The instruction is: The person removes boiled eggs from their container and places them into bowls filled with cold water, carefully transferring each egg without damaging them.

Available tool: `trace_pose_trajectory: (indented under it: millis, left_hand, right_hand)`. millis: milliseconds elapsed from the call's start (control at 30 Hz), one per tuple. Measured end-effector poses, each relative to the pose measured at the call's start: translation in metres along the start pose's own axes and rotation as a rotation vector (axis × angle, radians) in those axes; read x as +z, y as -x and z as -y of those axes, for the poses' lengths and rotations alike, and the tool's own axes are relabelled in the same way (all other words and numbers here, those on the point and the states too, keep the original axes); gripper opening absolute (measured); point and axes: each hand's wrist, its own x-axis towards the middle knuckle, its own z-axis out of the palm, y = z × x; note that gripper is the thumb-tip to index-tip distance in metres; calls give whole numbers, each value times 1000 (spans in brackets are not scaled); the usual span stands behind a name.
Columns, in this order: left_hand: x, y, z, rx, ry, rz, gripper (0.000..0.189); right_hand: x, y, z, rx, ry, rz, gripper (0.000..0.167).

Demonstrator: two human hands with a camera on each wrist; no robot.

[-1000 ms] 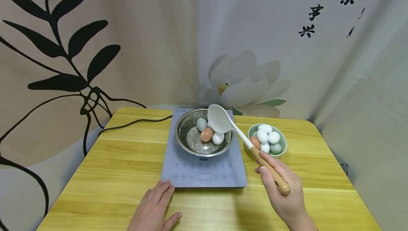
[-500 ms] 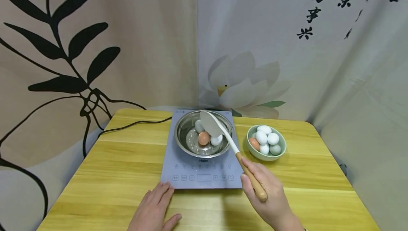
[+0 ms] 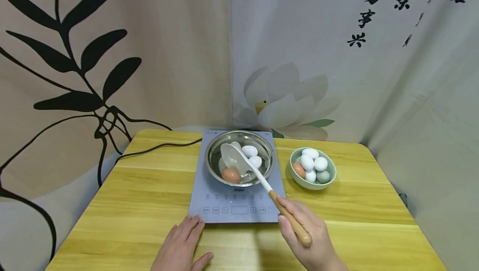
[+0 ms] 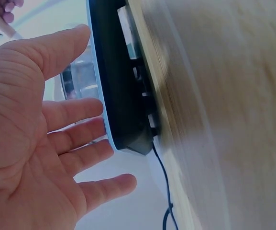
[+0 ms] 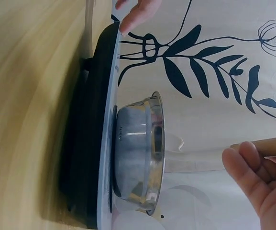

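Note:
In the head view my right hand [image 3: 310,235] grips the wooden handle of a slotted spoon [image 3: 234,158] with a pale head. The spoon's head is inside a steel pot [image 3: 212,166], partly covering the eggs. A brown egg [image 3: 231,175] lies by the near wall, half behind the spoon. Two white eggs [image 3: 252,156] lie right of it, and a paler egg [image 3: 236,144] shows behind it. My left hand [image 3: 179,244] has straight fingers touching the near left corner of an induction cooker [image 3: 239,203]; the left wrist view shows these fingers [image 4: 87,148] against its edge.
A green bowl [image 3: 313,186] holding several white, brown and greenish eggs stands right of the cooker on the wooden table [image 3: 374,237]. A black cable [image 3: 161,144] leaves the cooker toward the left. Printed curtains [image 3: 179,55] hang behind the table.
My right hand has moved left and nearer, lowering the spoon into the pot. The brown egg has shifted left and toward me; another white egg has come into sight. My left hand stays put.

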Motion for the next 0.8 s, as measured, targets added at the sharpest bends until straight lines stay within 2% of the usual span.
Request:
trace_pose_trajectory:
  millis: [300,467,600,667,800]
  left_hand:
    - [1,0,0,-3,-5,-2,79]
    - [1,0,1,1,-18,-15,79]
    - [0,0,0,-1,-21,-19,78]
    - [0,0,0,-1,-23,-17,79]
    - [1,0,2,2,-30,-9,81]
  right_hand:
    - [2,7,0,37,-53,-3,30]
    - [3,14,-2,109,-103,3,31]
    - [1,17,0,232,-148,8,42]
    - [0,18,3,335,-176,0,47]
    - [-2,17,6,499,-314,-51,44]
